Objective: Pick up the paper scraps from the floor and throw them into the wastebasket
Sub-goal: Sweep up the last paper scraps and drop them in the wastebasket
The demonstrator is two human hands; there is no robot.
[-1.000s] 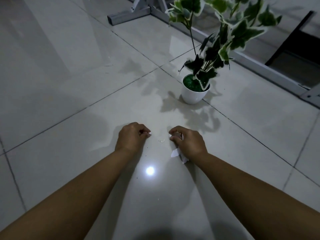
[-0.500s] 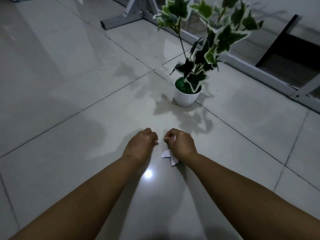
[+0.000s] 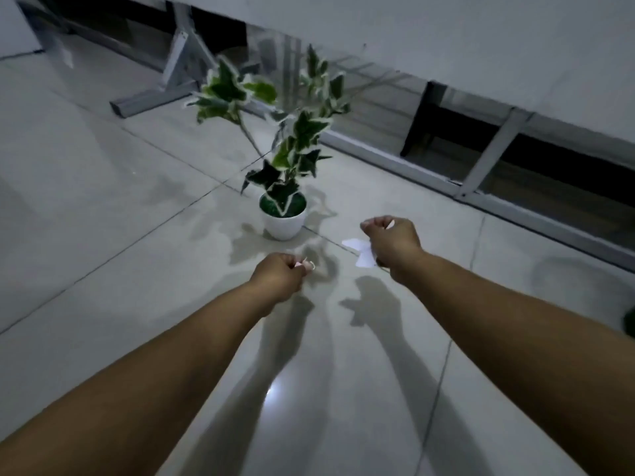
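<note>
**Scraps in both hands, above the tiles**

Grey tiled floor (image 3: 103,201), dim light, metal frame legs along the far side. A potted plant (image 3: 282,214) in a white pot stands at centre, just beyond the hands. Left hand (image 3: 279,277) curls into a fist w/ a tiny paper bit (image 3: 304,261) pinched at the fingertips. Right hand (image 3: 393,240), farther right, grips white paper scraps (image 3: 360,252) that stick out below the fist. Both hands are raised off the floor.

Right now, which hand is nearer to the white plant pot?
Left, narrowly. The left hand hangs just in front of the white plant pot, slightly to its left. The right hand, gripping paper scraps, is off to the pot's right.
</note>
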